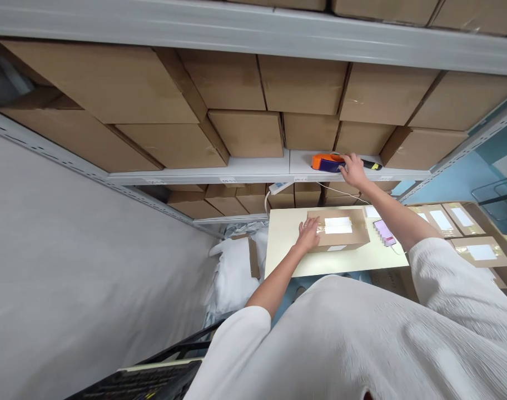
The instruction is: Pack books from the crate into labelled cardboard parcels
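My left hand (308, 234) rests on the left end of a taped cardboard box (359, 226), its fingers spread over the top. White labels (338, 225) are on the box's top and its near side. The box lies on a pale yellow table (287, 239). My right hand (354, 170) reaches up to the shelf edge, its fingers curled round an orange and dark blue tape dispenser (327, 162). Part of the dispenser is hidden by the hand. A black piece with a yellow mark (372, 165) sticks out to the right of my hand; I cannot tell whether it belongs to the dispenser.
Cardboard boxes (245, 133) fill the grey metal shelf (253, 166) ahead. A phone (384, 232) with a cable lies on the table's right. A power strip (281, 188) hangs under the shelf. Labelled boxes (481, 251) stand right; white bags (237, 266) lie left of the table.
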A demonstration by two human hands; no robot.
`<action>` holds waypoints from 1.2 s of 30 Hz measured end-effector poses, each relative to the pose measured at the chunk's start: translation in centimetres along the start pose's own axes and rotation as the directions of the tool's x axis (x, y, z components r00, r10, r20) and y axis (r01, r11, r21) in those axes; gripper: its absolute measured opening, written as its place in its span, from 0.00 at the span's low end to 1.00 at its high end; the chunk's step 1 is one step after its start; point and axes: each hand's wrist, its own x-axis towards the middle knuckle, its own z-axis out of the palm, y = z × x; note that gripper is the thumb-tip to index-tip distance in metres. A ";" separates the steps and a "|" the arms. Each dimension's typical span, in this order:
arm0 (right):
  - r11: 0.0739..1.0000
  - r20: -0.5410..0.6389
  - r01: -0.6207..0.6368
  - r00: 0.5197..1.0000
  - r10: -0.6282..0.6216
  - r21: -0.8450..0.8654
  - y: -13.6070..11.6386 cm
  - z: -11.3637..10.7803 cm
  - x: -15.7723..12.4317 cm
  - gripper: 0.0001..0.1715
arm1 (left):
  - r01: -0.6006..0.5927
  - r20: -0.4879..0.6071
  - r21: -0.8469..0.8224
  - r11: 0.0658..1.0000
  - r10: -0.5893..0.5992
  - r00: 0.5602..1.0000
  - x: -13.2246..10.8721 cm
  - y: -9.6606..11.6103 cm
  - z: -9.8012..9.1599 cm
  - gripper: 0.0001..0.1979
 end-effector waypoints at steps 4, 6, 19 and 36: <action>0.996 0.027 0.055 0.998 -0.057 0.073 3.4 -1.1 -2.9 0.38 | -0.008 -0.113 0.025 1.000 0.011 0.994 1.8 3.3 1.0 0.43; 0.983 0.013 0.087 0.996 -0.090 0.162 5.9 -1.1 -5.0 0.33 | -0.026 -0.142 0.024 0.999 0.029 0.989 3.3 5.8 2.0 0.39; 0.862 0.302 -0.279 0.940 0.156 0.422 26.3 7.2 -21.8 0.17 | -0.097 -0.174 -0.131 0.987 0.074 0.982 14.3 22.2 12.0 0.27; 0.678 0.661 -0.651 0.679 0.320 0.340 27.9 18.8 -23.7 0.15 | 0.444 0.033 -0.678 0.586 -0.579 0.814 21.1 23.9 22.5 0.30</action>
